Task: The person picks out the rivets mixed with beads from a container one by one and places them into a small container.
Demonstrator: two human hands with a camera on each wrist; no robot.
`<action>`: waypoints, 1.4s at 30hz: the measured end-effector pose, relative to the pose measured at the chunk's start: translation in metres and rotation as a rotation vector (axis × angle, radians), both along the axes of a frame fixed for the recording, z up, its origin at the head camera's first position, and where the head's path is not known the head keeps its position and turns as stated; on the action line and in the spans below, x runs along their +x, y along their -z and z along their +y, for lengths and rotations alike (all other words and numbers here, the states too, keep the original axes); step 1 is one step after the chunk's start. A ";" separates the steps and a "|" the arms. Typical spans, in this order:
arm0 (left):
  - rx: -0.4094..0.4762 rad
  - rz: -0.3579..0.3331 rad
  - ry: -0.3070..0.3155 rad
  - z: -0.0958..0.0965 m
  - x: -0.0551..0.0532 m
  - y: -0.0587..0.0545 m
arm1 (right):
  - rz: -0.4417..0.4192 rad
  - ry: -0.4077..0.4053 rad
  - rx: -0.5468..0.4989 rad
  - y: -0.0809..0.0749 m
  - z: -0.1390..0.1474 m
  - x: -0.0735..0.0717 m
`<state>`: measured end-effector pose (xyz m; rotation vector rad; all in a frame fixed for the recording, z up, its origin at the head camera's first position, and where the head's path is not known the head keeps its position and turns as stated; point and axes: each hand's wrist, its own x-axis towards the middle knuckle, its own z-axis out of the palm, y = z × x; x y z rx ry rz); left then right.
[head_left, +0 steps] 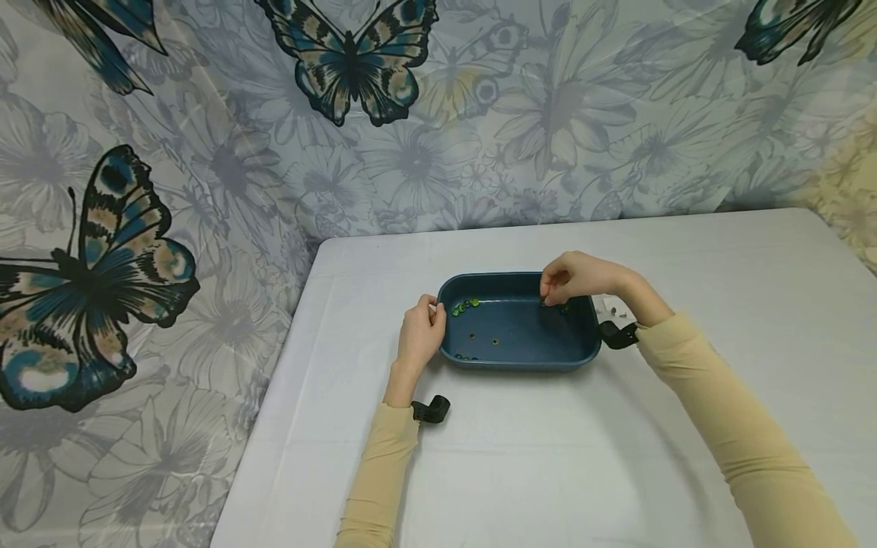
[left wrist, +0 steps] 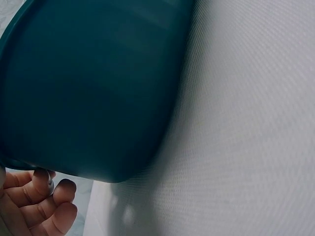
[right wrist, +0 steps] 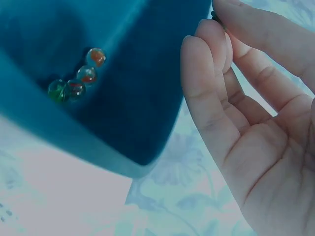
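Observation:
A dark blue rectangular dish [head_left: 521, 367] stands on the table, with glass marbles in it. Green marbles [head_left: 466, 307] sit in its back left part. Clear marbles with orange and red swirls [right wrist: 87, 75] lie along one wall in the right wrist view, beside a green one. At the dish's left end my left hand [head_left: 421, 331] holds the rim; in the left wrist view its curled fingers [left wrist: 42, 206] are at the outer wall. Over the back right part, my right hand [head_left: 578, 275] pinches a small dark green piece [right wrist: 216, 18], mostly hidden by the fingertips.
Two small brownish round pieces [head_left: 495, 342] lie on the dish floor, with several dark ones near its front left corner. Beyond the right end, a small white item [head_left: 613, 308] is partly behind my right wrist. A white cloth [head_left: 514, 457] covers the table; patterned fabric hangs behind.

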<state>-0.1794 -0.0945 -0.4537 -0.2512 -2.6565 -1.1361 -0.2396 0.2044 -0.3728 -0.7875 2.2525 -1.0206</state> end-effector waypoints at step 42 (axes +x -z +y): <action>0.000 -0.019 -0.017 0.001 -0.001 0.002 | -0.008 0.128 -0.042 -0.006 0.062 0.015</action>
